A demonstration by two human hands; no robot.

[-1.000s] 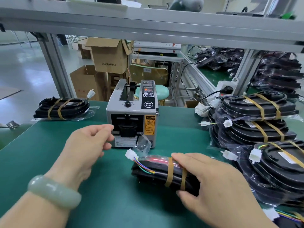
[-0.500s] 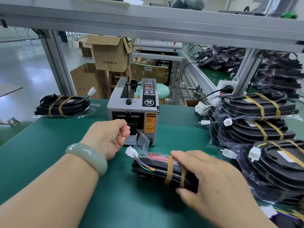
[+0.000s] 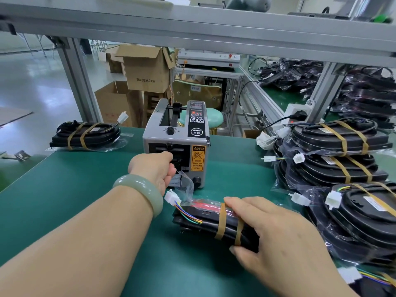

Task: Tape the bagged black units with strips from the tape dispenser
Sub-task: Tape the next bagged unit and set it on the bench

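- the left hand point(image 3: 154, 168) has moved from beside the bagged black unit point(image 3: 203, 219) to the tape dispenser point(image 3: 177, 133) outlet, fingers curled; whether it holds a strip cannot be told.
- the right hand point(image 3: 276, 234) grips the unit on the matte green surface point(image 3: 85, 189), so another strip seems due.
- crinkled glossy film, two tan tape bands, boxy grey metal casing.

We look over a green table point(image 3: 64, 200) framed by aluminium posts point(image 3: 79, 82) beneath a grey shelf beam point(image 3: 192, 26). Beyond it we see a glossy pale floor point(image 3: 32, 88), stacked cardboard boxes point(image 3: 147, 67), a mint-green stool point(image 3: 213, 118) and a gold-backed chair point(image 3: 197, 94) — and, further right, a second green-topped table point(image 3: 285, 96) under even light.
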